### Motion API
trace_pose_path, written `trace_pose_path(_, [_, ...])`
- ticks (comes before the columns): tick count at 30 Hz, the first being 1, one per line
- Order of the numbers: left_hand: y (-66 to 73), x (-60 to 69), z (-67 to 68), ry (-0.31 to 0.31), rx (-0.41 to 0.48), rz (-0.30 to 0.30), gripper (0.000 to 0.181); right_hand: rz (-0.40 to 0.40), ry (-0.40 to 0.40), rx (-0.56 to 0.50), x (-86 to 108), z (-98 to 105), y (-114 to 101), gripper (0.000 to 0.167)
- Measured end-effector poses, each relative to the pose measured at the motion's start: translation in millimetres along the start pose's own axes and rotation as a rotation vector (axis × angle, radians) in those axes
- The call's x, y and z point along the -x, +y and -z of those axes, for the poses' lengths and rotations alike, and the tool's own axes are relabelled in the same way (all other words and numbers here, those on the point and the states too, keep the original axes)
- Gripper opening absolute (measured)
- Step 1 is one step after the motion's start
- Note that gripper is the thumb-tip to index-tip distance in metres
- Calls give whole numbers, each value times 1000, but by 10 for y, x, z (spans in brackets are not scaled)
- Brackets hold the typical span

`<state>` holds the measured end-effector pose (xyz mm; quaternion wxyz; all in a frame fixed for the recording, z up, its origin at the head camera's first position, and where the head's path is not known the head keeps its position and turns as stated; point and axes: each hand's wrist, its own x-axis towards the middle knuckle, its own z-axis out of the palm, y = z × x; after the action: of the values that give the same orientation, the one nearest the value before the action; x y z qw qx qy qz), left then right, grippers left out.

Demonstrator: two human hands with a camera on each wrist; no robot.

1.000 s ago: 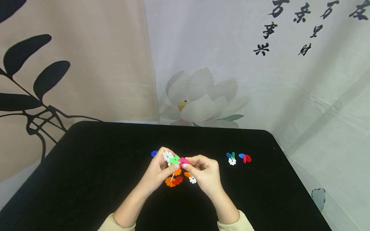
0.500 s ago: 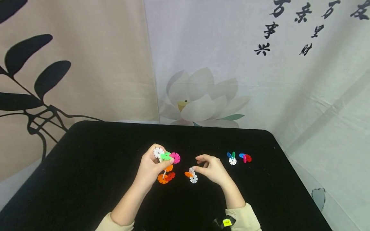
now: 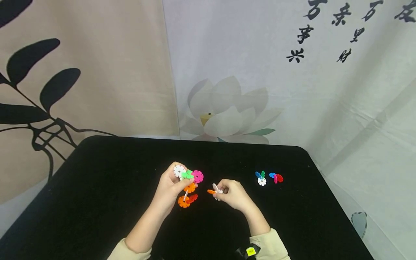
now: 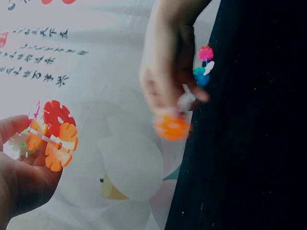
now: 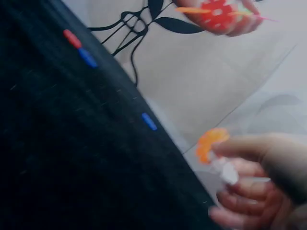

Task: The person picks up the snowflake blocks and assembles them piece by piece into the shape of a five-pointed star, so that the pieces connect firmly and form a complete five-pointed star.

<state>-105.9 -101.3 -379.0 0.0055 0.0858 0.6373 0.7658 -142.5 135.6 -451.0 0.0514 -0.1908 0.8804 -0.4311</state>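
Observation:
In the head view my left hand (image 3: 166,191) holds a chain of joined, notched plastic snowflake discs. A white disc (image 3: 179,171), a green disc (image 3: 187,174) and a pink disc (image 3: 198,176) are at its top. Orange discs (image 3: 183,202) and a red one (image 3: 193,198) hang below the thumb. To the right, my right hand (image 3: 236,195) pinches a smaller cluster of white discs and an orange disc (image 3: 211,191), partly covered by its fingers. The right wrist view shows that cluster's orange disc (image 5: 211,145), blurred, apart from the left hand's red disc (image 5: 218,18).
On the black table (image 3: 130,166), two small clusters lie at the right: a blue, green and white one (image 3: 261,181) and a blue, pink and red one (image 3: 277,178). The right wrist view shows a lone blue disc (image 5: 149,121) and a red-and-blue pair (image 5: 87,57).
My right hand let go of the pink disc on the chain, moved down and right, and took hold of the white-and-orange cluster. My left hand shifted left with the chain.

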Motion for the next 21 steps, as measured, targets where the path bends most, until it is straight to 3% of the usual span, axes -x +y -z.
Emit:
trace_pose_path(5, [6, -12, -14, 16, -52, 29, 27, 85, 137, -195, 18, 151, -108, 14])
trace_pose_path(11, [-2, -16, -22, 1, -102, 36, 27, 177, 126, -460, 104, 330, -331, 20])
trace_pose_path(16, [-5, -5, -32, -12, -143, 42, 28, 259, 127, -441, 209, 425, -600, 22])
trace_pose_path(21, [-5, 4, -49, -46, -191, 45, 28, 277, 93, -379, 295, 485, -806, 23])
